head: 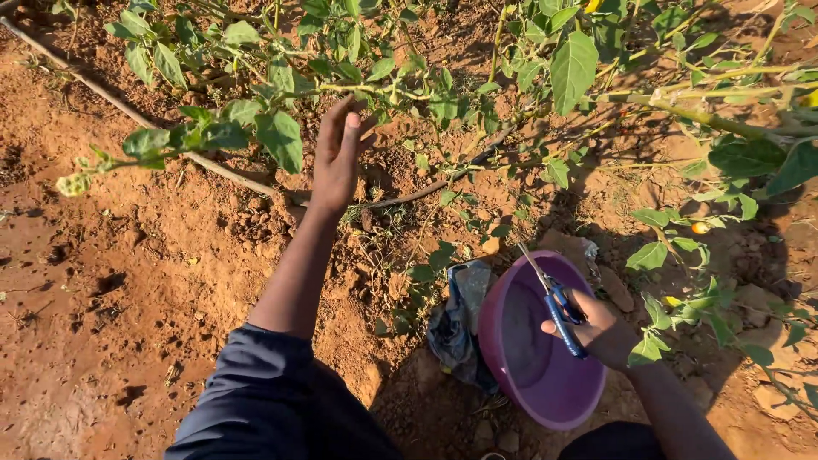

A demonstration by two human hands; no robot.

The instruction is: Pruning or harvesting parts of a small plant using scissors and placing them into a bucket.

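A: Hands first, pls. Where's the left one?

B: Left hand (336,158) is stretched fwd into the leafy plant (281,128), fingers straight and close together, thumb up, touching or just under a green stem (366,89). Can't tell if it pinches anything, leaves hide the fingertips.

A: And the right?

B: Right hand (601,328) is curled round blue-handled scissors (554,298), blades closed and pointing up-left. It rests over the rim of a purple bowl (532,375), which sits on the red soil (128,281) near the bottom, approx center-right.

A: Anything else nearby?

B: Crumpled dark cloth (456,319) just left of the bowl, touching it. Small orange fruit (700,227) on a branch, upper right of the bowl. Thin hose (128,111) runs across the soil.
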